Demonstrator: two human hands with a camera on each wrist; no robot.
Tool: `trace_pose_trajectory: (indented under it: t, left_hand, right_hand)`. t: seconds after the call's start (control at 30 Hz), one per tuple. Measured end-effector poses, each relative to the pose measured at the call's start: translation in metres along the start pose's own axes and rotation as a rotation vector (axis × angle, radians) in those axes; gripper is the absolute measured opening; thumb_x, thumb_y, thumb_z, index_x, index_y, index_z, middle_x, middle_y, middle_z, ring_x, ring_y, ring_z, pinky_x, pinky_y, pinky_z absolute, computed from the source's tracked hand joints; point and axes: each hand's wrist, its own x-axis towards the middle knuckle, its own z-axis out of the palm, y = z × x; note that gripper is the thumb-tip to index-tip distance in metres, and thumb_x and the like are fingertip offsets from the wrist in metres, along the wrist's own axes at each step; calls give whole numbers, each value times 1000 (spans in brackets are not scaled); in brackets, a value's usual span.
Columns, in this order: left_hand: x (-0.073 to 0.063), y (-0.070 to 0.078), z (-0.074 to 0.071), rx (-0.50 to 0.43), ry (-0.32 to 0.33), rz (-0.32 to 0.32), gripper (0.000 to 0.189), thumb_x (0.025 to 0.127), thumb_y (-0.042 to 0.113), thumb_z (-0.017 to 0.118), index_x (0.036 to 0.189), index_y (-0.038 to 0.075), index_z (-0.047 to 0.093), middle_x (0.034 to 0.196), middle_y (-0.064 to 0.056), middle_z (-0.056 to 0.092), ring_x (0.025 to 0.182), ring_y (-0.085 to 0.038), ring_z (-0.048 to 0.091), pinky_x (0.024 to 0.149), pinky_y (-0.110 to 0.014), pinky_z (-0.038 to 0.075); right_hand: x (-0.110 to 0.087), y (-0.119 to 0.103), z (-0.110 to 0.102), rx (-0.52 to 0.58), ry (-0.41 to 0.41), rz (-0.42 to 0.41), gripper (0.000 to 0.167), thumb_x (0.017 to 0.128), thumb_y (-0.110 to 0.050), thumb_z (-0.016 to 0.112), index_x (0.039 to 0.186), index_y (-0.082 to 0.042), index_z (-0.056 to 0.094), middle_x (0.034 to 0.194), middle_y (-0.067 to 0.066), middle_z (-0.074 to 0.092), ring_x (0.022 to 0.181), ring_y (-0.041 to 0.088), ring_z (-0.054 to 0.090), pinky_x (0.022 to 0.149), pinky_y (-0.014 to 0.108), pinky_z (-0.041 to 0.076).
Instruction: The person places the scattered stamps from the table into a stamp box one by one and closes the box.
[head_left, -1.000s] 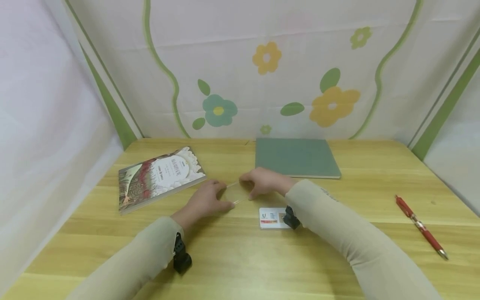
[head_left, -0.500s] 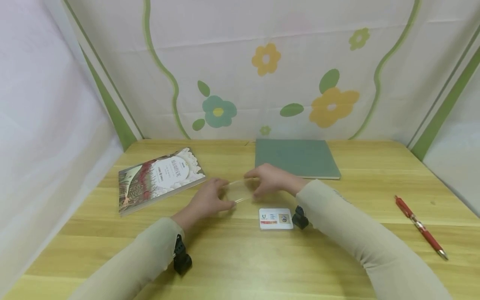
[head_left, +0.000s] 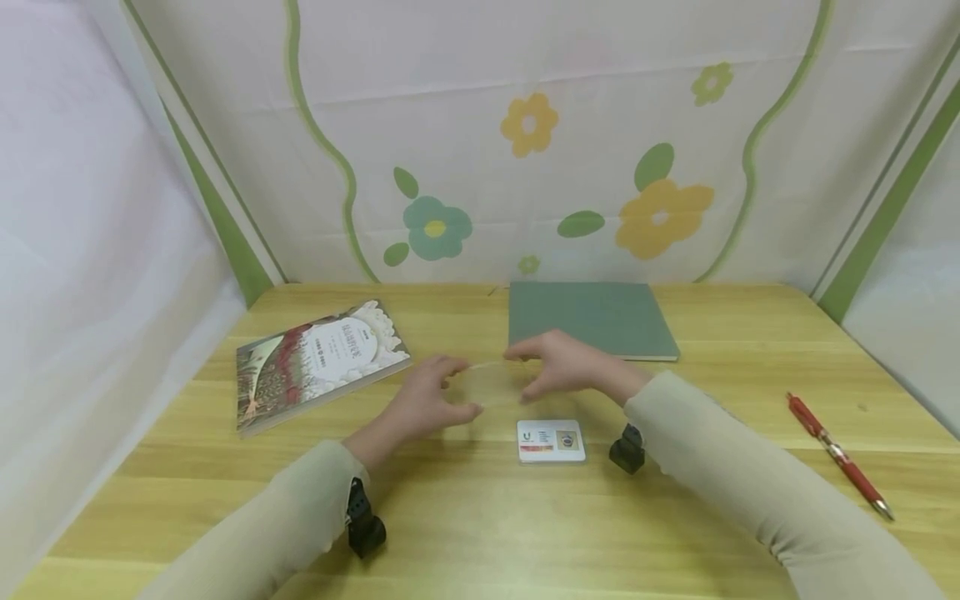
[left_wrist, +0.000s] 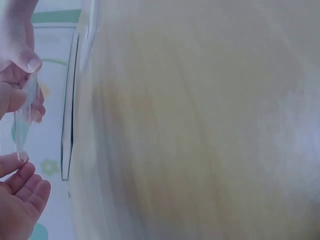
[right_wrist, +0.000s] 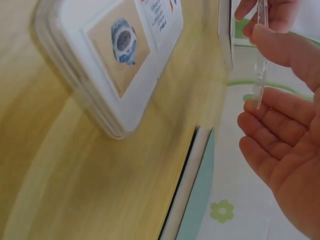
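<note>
Both hands hold a thin, clear plastic case above the middle of the table. My left hand pinches its left end between thumb and fingers. At the opposite end, my right hand grips it the same way. In the right wrist view the case is seen edge-on, with the right thumb and a fingertip at its edges. The left wrist view shows the case off the table. Below the right hand lies a small stack of white cards, printed side up.
A green-covered book lies at the back, just beyond the right hand. An illustrated book rests at an angle on the left. Toward the right edge of the wooden table is a red pen. Patterned cloth hangs behind.
Both hands have shifted to the right with the clear case, the right hand farther, so the gap between them is wider. The right wrist no longer covers part of the card stack.
</note>
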Motion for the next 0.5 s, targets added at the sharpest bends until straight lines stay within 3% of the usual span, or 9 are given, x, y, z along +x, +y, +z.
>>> trace_pose_trajectory:
  t: [0.23,0.5]
  left_hand:
    - [-2,4,3,-141,-34,75,59,72,23,77,124,6,56,124,-9,53,107,-30,54,89,-39,47]
    - [-3,12,7,-138,-106,131,60,72,25,76,126,8,55,124,-5,53,108,-27,54,89,-38,46]
  right_hand:
    - [-22,2,-2,93,31,32,67,72,-28,78,129,-4,53,126,11,57,116,30,52,99,46,38]
    - [-45,-1,3,159,72,99,68,70,-32,79,127,-7,54,124,7,58,115,27,51,99,46,38]
